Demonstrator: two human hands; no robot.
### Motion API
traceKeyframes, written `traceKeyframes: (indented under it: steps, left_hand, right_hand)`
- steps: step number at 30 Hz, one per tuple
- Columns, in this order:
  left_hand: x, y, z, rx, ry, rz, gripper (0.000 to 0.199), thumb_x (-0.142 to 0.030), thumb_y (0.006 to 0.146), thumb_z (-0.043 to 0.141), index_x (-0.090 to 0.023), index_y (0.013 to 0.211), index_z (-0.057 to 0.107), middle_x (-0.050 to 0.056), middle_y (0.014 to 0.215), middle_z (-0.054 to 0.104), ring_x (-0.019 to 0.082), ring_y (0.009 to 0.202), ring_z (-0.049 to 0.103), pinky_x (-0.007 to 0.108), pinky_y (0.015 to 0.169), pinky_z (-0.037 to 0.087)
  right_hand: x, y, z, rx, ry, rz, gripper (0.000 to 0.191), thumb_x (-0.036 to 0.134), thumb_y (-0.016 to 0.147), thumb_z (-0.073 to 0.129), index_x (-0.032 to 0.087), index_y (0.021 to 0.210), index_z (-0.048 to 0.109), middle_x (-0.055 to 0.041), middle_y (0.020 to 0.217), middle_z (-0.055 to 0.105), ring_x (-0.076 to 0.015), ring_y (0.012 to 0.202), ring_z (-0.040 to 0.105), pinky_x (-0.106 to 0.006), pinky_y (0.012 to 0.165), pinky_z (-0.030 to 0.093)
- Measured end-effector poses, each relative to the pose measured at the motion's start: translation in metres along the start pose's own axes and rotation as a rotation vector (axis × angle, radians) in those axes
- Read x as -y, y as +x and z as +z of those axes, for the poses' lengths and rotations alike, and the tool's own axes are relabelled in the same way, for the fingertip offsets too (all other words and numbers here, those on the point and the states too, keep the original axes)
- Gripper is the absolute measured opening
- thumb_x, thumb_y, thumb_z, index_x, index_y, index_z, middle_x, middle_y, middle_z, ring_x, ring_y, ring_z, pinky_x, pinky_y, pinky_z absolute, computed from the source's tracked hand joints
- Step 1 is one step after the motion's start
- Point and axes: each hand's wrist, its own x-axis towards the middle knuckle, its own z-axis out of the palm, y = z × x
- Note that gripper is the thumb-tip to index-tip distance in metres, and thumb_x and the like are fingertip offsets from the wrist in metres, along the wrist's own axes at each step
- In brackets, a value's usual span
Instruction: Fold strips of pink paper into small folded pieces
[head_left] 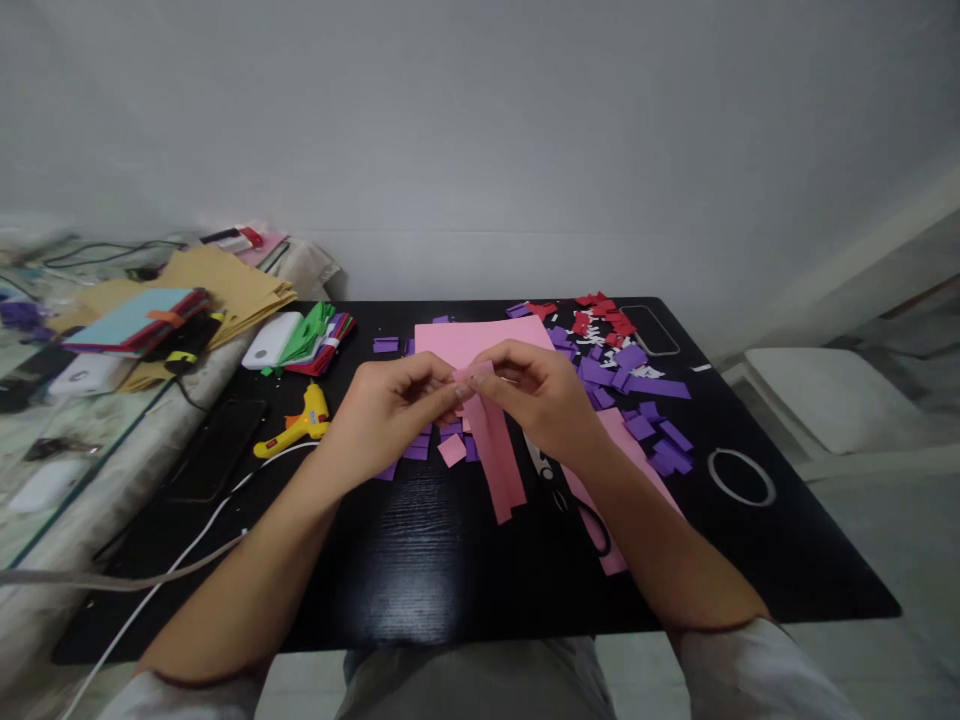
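Between my two hands hangs a folded pink paper strip (495, 455), its lower end pointing toward me above the black table. My left hand (401, 405) pinches the strip's top edge between thumb and fingers. Beside it, my right hand (536, 395) pinches the same top end. Behind both hands lies a pink paper sheet (480, 338), partly covered by them. Scissors (559, 490) with black handles rest by my right forearm, overlapping another pink sheet (626, 450). A small pink paper square (451, 450) lies below my left hand among purple pieces.
Purple paper pieces (667, 445) and red scraps (604, 315) are scattered at right, near a tape ring (741, 477). A yellow glue gun (298, 425), green paper bundle (309, 335) and dark phone (217, 450) lie left. A white cable (217, 515) crosses the black table (405, 590).
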Motion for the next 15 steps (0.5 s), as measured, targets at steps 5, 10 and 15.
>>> traceKeyframes:
  steps: [5, 10, 15]
  left_hand:
    - [-0.0002, -0.0007, -0.0004, 0.003, 0.024, 0.007, 0.022, -0.037, 0.094, 0.072, -0.018, 0.084, 0.072, 0.0, 0.066, 0.072, 0.013, 0.06, 0.068, 0.021, 0.058, 0.053]
    - [0.0027, -0.0001, -0.0001, 0.022, 0.046, 0.03, 0.025, -0.04, 0.096, 0.069, -0.018, 0.084, 0.071, 0.0, 0.071, 0.073, 0.013, 0.065, 0.069, 0.022, 0.063, 0.055]
    - [0.0069, 0.0002, -0.0052, -0.05, -0.002, 0.104, 0.017, -0.035, 0.094, 0.072, -0.02, 0.102, 0.075, 0.003, 0.084, 0.077, 0.015, 0.074, 0.073, 0.025, 0.071, 0.059]
  right_hand:
    - [0.0001, -0.0024, 0.001, -0.04, -0.018, -0.003, 0.03, 0.049, 0.084, 0.081, 0.019, 0.085, 0.074, -0.0035, 0.085, 0.075, -0.018, 0.083, 0.07, -0.032, 0.08, 0.058]
    - [0.0011, -0.0026, 0.0027, -0.056, -0.023, 0.006, 0.032, 0.05, 0.085, 0.079, 0.019, 0.084, 0.072, -0.0027, 0.083, 0.073, -0.0174, 0.082, 0.069, -0.032, 0.08, 0.058]
    - [0.0046, -0.002, 0.0008, -0.036, 0.012, 0.036, 0.031, 0.05, 0.085, 0.08, 0.02, 0.084, 0.072, -0.002, 0.083, 0.073, -0.0175, 0.083, 0.069, -0.032, 0.082, 0.058]
